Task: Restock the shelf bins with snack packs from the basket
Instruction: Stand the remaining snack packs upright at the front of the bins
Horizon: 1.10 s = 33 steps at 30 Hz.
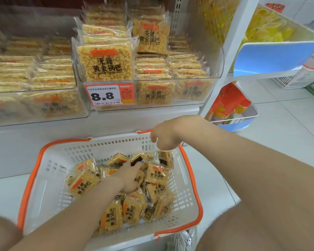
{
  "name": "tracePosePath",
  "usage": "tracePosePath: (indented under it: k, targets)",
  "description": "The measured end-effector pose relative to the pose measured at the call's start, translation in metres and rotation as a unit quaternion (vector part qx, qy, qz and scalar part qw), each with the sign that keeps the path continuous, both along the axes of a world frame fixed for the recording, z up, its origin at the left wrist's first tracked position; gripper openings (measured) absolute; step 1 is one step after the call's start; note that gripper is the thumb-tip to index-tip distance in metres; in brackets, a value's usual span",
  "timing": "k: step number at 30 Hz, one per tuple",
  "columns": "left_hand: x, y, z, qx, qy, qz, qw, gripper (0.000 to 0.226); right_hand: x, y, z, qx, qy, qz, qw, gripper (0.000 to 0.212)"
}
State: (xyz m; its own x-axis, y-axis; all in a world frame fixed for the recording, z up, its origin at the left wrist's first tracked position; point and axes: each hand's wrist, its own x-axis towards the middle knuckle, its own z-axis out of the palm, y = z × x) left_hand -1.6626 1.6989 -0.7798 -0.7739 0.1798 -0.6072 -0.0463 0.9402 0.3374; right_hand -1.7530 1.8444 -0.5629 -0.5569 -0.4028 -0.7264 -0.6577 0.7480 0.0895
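1. The snack packs [156, 173] lie heaped in the white basket [49, 178] with orange handles, at lower centre of the frame.
2. The left hand [128, 176] reaches in, its fingers stretched flat on the packs, gripping none.
3. The right hand [164, 135] hangs over the basket's far right rim, fingers pointing down; I cannot tell whether it grips anything.
4. The clear shelf bins [218, 60] across the upper half hold the same packs.

hands: two, left hand [129, 178] and right hand [164, 136]
basket [31, 187]: one, under both hands
snack packs [157, 173] in the basket: I count at least twelve around the left hand; more lie buried
clear bins [216, 69]: I see two, above the right hand
blue bins [270, 55]: two, right of it
price tag [109, 96]: one
shoe [181, 240]: one
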Motion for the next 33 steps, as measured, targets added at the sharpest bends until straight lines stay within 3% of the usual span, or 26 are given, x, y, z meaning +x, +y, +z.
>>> tracePosePath:
  k: [7, 12, 17, 20, 22, 24, 28, 33]
  targets:
    - [0.003, -0.001, 0.010, 0.061, 0.059, 0.031, 0.996, 0.082, 0.000, -0.012, 0.001, -0.003, 0.000, 0.020, 1.000, 0.051]
    - [-0.021, -0.020, 0.053, 0.159, 0.108, 0.117, 0.974, 0.047, -0.005, -0.013, 0.002, -0.013, 0.010, 0.028, 0.999, 0.045]
    - [-0.035, -0.029, 0.122, 0.310, 0.129, 0.160, 0.928, 0.020, -0.006, -0.008, 0.014, -0.081, 0.059, 0.028, 0.995, 0.040]
    - [-0.029, -0.031, 0.166, 0.380, 0.135, 0.184, 0.896, 0.017, -0.007, -0.005, 0.025, -0.124, 0.063, 0.029, 0.990, 0.050]
    - [-0.024, -0.033, 0.187, 0.411, 0.130, 0.195, 0.881, 0.024, -0.009, -0.002, 0.032, -0.166, 0.042, 0.009, 0.985, 0.044]
    - [-0.018, -0.038, 0.201, 0.421, 0.134, 0.192, 0.876, 0.035, -0.009, 0.002, 0.040, -0.201, 0.013, -0.020, 0.979, 0.030]
    - [-0.011, -0.044, 0.216, 0.398, 0.168, 0.199, 0.880, 0.034, -0.001, 0.006, 0.051, -0.257, -0.019, -0.049, 0.965, 0.016]
    - [-0.005, -0.044, 0.228, 0.386, 0.257, 0.184, 0.867, 0.032, 0.011, 0.007, 0.065, -0.346, 0.013, -0.078, 0.935, 0.007]
